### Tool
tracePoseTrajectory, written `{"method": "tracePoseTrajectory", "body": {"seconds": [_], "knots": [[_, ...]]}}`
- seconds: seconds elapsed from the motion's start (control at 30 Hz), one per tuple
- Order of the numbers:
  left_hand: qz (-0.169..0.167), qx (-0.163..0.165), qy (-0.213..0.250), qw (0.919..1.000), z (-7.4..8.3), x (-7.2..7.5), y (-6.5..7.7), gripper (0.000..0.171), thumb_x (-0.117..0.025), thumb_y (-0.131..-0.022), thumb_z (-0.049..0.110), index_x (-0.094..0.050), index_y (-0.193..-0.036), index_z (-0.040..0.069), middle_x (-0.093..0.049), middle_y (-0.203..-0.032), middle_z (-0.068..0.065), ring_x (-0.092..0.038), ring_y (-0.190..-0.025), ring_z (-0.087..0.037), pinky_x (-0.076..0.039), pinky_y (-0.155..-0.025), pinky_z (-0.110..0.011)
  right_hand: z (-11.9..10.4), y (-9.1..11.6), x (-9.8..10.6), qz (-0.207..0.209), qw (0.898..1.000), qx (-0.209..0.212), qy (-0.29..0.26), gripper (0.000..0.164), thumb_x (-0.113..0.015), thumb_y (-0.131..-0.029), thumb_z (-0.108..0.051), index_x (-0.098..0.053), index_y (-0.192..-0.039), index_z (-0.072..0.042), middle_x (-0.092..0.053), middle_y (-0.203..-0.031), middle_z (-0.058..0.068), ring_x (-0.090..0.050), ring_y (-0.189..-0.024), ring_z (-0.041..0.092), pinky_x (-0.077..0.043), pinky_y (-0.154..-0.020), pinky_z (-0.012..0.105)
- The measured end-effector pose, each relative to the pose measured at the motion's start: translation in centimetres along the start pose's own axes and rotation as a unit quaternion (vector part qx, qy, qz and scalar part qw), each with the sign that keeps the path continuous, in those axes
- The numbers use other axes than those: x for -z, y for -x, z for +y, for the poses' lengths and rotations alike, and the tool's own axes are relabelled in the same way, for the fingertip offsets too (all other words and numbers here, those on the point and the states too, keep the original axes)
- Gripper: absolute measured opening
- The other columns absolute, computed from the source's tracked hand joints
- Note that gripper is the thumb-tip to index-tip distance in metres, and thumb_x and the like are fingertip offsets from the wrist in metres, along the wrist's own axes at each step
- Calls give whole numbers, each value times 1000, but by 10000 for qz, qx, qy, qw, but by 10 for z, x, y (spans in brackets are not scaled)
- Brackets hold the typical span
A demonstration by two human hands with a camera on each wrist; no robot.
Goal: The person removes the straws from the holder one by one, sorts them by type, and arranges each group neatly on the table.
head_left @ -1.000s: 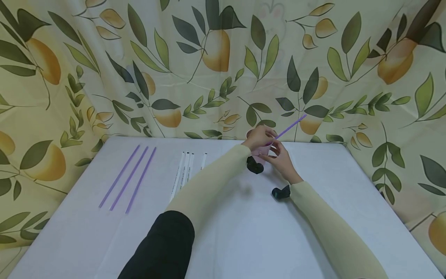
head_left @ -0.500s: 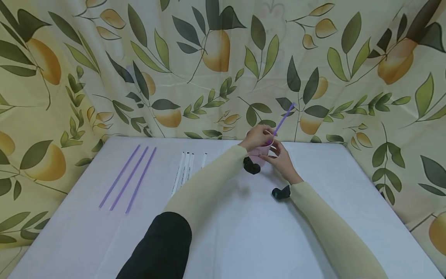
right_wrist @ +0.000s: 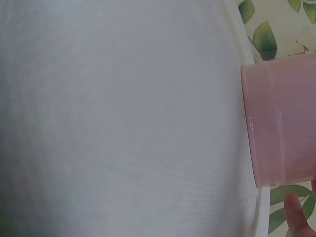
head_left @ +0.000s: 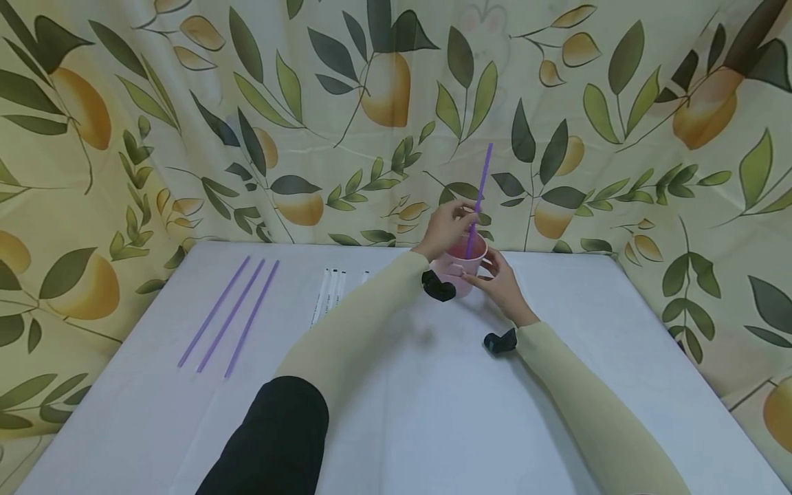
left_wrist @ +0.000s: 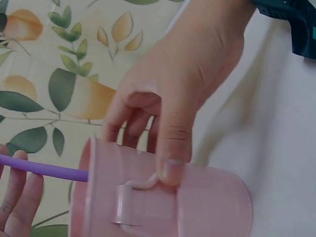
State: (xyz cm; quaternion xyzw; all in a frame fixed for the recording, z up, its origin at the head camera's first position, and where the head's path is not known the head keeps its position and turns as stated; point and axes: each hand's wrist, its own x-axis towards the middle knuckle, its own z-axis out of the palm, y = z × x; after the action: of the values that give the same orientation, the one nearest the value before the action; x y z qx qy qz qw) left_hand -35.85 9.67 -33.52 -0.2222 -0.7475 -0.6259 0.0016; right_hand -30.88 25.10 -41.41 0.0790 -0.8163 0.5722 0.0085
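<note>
A small pink bucket (head_left: pixel 456 269) with a thin handle stands near the back edge of the table. My right hand (head_left: pixel 500 283) grips its side, thumb across the front and fingers behind, as the left wrist view also shows. At the bucket's mouth, a purple straw (head_left: pixel 483 180) points almost straight up, its lower end inside the rim. My left hand (head_left: pixel 447 228) holds the straw just above the rim; in the left wrist view its fingertips (left_wrist: pixel 33 190) lie along the straw. The right wrist view catches the bucket's lower part (right_wrist: pixel 284 123) and one fingertip (right_wrist: pixel 295 212).
Three purple straws (head_left: pixel 230 317) lie side by side on the left of the white table (head_left: pixel 427 412). Several thin white wrapped sticks (head_left: pixel 328 292) with dark print lie beyond my left forearm. A leaf-and-fruit patterned curtain (head_left: pixel 346 172) hangs behind the table edge.
The straw has swung from leaning right to nearly upright. My left hand has lifted and moved slightly left, uncovering the bucket's mouth. My right hand stays on the bucket.
</note>
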Motion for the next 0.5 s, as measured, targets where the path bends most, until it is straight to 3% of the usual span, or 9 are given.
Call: {"method": "tracePoseTrajectory", "body": {"seconds": [0.17, 0.33, 0.5], "knots": [[168, -164, 373, 9990, 11, 11, 1, 24, -55, -95, 12, -57, -115, 0, -66, -103, -20, -67, -90, -29, -58, -80, -30, 4, -3, -1, 61, 10000, 8, 3, 79, -70, -84, -12, -23, -146, -4, -29, -151, 19, -31, -139, 37, -35, -109, 52], [284, -60, 821, 9962, 23, 25, 8, 26, -54, -95, 12, -55, -118, 0, -64, -109, -21, -67, -90, -25, -58, -80, -32, 22, -12, 2, 88, 9999, 38, 34, 82, -72, -83, -16, -22, -147, -8, -29, -151, 17, -31, -139, 35, -37, -108, 51], [485, -214, 1184, 9916, 30, 41, 13, 27, -53, -95, 11, -54, -119, -2, -62, -111, -26, -65, -96, -36, -59, -75, -33, 28, -13, 1, 175, 9996, 183, 106, 84, -75, -80, -27, -25, -146, -11, -31, -149, 17, -34, -137, 35, -40, -106, 49]]}}
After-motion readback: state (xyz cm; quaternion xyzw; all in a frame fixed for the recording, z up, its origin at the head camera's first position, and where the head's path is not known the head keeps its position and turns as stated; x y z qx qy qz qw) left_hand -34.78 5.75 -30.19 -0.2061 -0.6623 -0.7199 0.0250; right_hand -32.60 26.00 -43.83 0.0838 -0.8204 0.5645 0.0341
